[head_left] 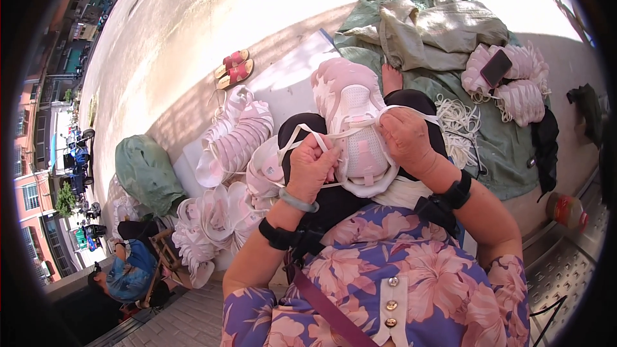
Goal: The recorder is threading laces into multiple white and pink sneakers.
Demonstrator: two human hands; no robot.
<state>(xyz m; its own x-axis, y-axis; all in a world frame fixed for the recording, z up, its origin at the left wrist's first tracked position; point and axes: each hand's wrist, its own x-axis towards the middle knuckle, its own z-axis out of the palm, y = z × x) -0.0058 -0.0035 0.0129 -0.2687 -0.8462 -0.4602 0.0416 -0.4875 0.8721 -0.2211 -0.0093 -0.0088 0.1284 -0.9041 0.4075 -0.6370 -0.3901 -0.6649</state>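
A pale pink and white sneaker (pixel 350 87) rests on my lap, its toe pointing away from me and its heel toward my body. White shoelace (pixel 349 132) crosses over its tongue. My left hand (pixel 312 167) pinches one stretch of lace at the shoe's left side, with a loop standing up above the fingers. On the opposite side, my right hand (pixel 407 139) is closed on the other stretch of lace, which trails off past the knuckles to the right. The fingertips of the right hand are partly hidden.
Stacked sneakers (pixel 239 135) and more shoes (pixel 215 218) lie at my left by a green sack (pixel 146 170). Loose white laces (pixel 457 132) lie on a green tarp (pixel 508 154) at right. A phone (pixel 496 68) tops bundled shoes. Red sandals (pixel 235 71) stand ahead; a person (pixel 128 270) sits at lower left.
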